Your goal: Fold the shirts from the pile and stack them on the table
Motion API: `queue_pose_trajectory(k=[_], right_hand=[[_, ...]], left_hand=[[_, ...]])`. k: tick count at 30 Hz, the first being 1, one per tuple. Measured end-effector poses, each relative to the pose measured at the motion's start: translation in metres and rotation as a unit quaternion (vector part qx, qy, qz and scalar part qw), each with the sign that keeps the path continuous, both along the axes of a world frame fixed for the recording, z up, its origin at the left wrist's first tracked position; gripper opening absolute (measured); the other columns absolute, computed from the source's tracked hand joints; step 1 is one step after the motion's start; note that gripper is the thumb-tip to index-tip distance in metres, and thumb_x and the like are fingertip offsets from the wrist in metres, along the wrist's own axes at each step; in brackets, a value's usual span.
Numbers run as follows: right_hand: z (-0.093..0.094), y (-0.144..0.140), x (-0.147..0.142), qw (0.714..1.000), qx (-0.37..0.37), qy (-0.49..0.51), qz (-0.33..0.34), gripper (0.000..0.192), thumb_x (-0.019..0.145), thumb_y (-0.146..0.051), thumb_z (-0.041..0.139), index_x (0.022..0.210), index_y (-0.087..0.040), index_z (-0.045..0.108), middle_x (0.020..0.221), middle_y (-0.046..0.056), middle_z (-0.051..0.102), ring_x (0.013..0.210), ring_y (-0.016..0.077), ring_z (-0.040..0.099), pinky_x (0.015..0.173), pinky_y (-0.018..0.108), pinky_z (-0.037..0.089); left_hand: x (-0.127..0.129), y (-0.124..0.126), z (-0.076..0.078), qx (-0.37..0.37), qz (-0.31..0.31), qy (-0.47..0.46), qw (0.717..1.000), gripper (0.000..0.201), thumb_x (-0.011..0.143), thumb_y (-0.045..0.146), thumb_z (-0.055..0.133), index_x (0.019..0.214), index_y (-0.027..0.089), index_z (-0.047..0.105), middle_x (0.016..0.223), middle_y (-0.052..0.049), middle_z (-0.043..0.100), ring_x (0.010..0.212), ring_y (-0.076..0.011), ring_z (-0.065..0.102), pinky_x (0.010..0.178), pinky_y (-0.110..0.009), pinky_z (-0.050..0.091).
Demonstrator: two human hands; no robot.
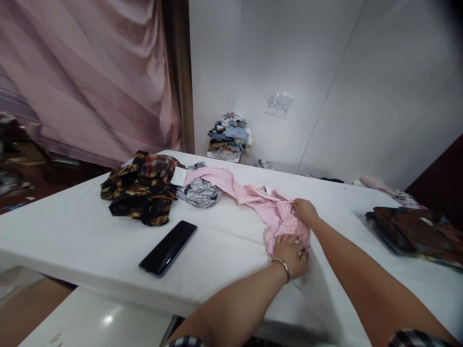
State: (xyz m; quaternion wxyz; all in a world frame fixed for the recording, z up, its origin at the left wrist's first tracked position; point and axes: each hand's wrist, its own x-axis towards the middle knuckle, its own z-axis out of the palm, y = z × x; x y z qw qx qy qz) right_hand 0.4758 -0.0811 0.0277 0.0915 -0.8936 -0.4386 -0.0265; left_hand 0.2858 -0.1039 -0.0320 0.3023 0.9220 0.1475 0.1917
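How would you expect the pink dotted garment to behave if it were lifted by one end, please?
The pink garment would probably go floppy: it already lies bunched and creased under the left hand and right hand. It looks thin, so likely light. Trailing across the table, its far end might drag against the newsprint cloth.

One phone (168, 247), two hands, perhaps four loose garments on the table (72, 226).

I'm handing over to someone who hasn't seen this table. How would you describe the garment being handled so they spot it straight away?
Start at the white table and find the two hands near its middle. The left hand and right hand both grip the pink dotted garment, which trails away toward the wall. It is the only pale pink piece, unlike the dark plaid garment and the black-and-white printed bundle beside it.
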Motion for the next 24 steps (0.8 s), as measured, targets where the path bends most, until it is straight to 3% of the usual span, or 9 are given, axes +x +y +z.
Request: queue_pose_trajectory(k=[4,9,11,13,17,21,24], right_hand=[[-0.008,-0.066,0.031,0.997,0.032,0.004,-0.073,0.03,0.089,-0.033,0.043,0.082,-0.017,0.068,0.082,0.009,0.07,0.075,0.0189,0.061,0.06,0.025,0.035],[-0.03,-0.147,0.036,0.986,0.119,0.062,-0.095,0.04,0.083,-0.051,0.044,0.067,-0.019,0.062,0.058,0.003,0.062,0.057,0.0173,0.054,0.052,0.026,0.033],[-0.031,-0.172,0.031,0.979,0.162,0.093,-0.075,0.042,0.08,-0.056,0.047,0.071,-0.019,0.065,0.065,0.004,0.066,0.061,0.019,0.057,0.055,0.027,0.039],[-0.027,-0.192,0.022,0.971,0.206,0.113,-0.043,0.04,0.079,-0.056,0.05,0.08,-0.019,0.068,0.084,0.007,0.071,0.075,0.0221,0.062,0.064,0.029,0.046],[-0.012,-0.214,-0.002,0.964,0.243,0.098,0.04,0.034,0.081,-0.051,0.054,0.074,-0.021,0.067,0.117,0.01,0.065,0.108,0.0275,0.058,0.075,0.033,0.051],[-0.005,-0.207,-0.022,0.961,0.21,0.08,0.162,0.025,0.086,-0.042,0.053,0.079,-0.023,0.067,0.112,0.009,0.067,0.107,0.0249,0.059,0.09,0.039,0.048],[-0.005,-0.195,-0.028,0.947,0.252,0.068,0.188,0.025,0.088,-0.039,0.051,0.076,-0.023,0.065,0.108,0.008,0.067,0.105,0.0226,0.06,0.092,0.039,0.047]], left_hand=[[0.0,-0.002,0.0,0.019,0.015,-0.03,0.999,0.026,0.083,0.036,0.05,0.091,0.025,0.072,0.123,-0.004,0.061,0.116,-0.0224,0.048,0.103,-0.044,0.032],[-0.005,-0.005,0.006,0.028,0.015,-0.06,0.998,0.018,0.081,0.029,0.052,0.088,0.026,0.069,0.11,-0.002,0.066,0.11,-0.0206,0.051,0.11,-0.049,0.02],[-0.006,-0.005,0.01,0.028,0.02,-0.055,0.998,0.021,0.079,0.024,0.051,0.093,0.027,0.067,0.11,-0.002,0.066,0.112,-0.0205,0.051,0.112,-0.049,0.017],[-0.006,-0.003,0.012,0.028,0.048,-0.04,0.998,0.032,0.075,0.019,0.052,0.104,0.026,0.064,0.126,-0.004,0.059,0.123,-0.0219,0.044,0.112,-0.048,0.017],[-0.003,0.004,0.012,0.011,0.12,0.024,0.992,0.062,0.069,0.02,0.053,0.131,0.02,0.048,0.149,-0.009,0.035,0.137,-0.0254,0.027,0.111,-0.044,0.023],[0.003,0.008,0.018,0.032,0.115,0.094,0.988,0.059,0.072,0.022,0.052,0.13,0.018,0.049,0.131,-0.012,0.055,0.123,-0.0268,0.046,0.103,-0.043,0.033],[0.002,0.02,0.039,0.075,0.086,0.106,0.988,0.044,0.071,0.014,0.051,0.113,0.021,0.06,0.111,-0.008,0.066,0.107,-0.0228,0.056,0.093,-0.037,0.039]])
